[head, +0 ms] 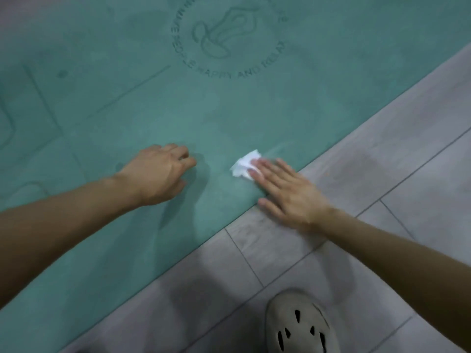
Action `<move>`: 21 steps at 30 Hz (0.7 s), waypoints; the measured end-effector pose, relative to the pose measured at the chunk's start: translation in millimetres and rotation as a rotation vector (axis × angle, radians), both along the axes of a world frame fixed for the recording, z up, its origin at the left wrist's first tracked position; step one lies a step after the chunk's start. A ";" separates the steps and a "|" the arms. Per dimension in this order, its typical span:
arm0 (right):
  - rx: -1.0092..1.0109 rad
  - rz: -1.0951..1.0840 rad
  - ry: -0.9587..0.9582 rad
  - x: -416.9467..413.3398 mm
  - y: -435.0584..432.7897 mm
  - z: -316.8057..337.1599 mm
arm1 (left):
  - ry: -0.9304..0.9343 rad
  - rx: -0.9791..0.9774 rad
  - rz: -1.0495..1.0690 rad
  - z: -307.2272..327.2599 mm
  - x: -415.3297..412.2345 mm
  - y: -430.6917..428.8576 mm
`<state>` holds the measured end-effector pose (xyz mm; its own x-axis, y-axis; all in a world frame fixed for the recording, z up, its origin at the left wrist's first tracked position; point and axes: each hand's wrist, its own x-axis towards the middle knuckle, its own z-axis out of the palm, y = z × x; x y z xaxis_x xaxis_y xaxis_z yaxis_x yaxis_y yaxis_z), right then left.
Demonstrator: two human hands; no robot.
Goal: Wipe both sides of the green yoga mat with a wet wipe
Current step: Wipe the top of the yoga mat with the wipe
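The green yoga mat lies flat on a grey plank floor. At its near edge the right hand, grip flat with straight fingers, presses a white wet wipe onto it. The left hand rests on the mat, grip curled and empty.

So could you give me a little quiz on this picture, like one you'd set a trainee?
1. Which hand presses the wet wipe? A left, B right, C both.
2. True or false: the yoga mat is rolled up.
3. Fill in: the shoe stands on the ___, beside the mat.

Key
1. B: the right hand lays flat fingers on it, near the mat's edge.
2. False: it lies spread out flat.
3. The floor.
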<state>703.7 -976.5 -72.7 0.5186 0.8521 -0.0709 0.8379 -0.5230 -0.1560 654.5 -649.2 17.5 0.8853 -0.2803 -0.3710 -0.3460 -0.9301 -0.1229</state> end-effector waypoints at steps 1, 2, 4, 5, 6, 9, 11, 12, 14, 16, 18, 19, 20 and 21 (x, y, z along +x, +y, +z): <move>-0.006 -0.191 -0.021 26.5 -15.2 -0.4 | -0.019 -0.030 0.070 -4.7 3.6 -0.2; -0.021 -0.390 -0.032 50.7 -30.7 1.6 | -0.035 -0.066 0.151 -8.8 7.3 -0.4; -0.002 -0.689 -0.011 73.7 -42.8 4.7 | -0.062 -0.137 0.314 -17.4 12.5 0.5; 0.040 -0.746 0.005 67.3 -33.5 5.1 | -0.080 -0.157 0.381 -21.3 12.9 1.4; 0.095 -0.717 0.028 50.6 -15.2 4.2 | -0.100 -0.171 0.440 -24.7 12.4 2.9; 0.160 -0.130 0.151 -28.6 48.2 0.9 | -0.146 -0.189 0.566 -31.7 4.0 7.9; 0.060 0.296 0.106 -52.0 67.6 -0.9 | -0.172 -0.172 0.607 -32.9 -4.7 11.0; 0.046 0.373 0.063 -38.0 67.8 -0.9 | -0.180 -0.162 0.624 -32.8 -9.5 12.6; 0.049 0.178 -0.017 10.2 58.4 -2.3 | -0.195 -0.138 0.662 -30.9 -17.2 17.8; 0.065 -0.277 -0.062 63.7 38.1 -3.2 | -0.189 -0.128 0.714 -27.9 -22.1 23.0; 0.066 -0.645 -0.012 91.9 24.6 1.0 | -0.153 -0.131 0.763 -25.4 -22.8 27.0; 0.073 -0.722 0.015 88.2 29.9 4.3 | -0.119 -0.139 0.777 -25.2 -21.9 27.3; 0.098 -0.693 0.031 74.1 41.7 6.1 | -0.077 -0.161 0.786 -25.9 -20.3 26.5; 0.130 -0.547 0.054 51.7 55.4 8.2 | -0.037 -0.191 0.795 -27.5 -18.6 25.1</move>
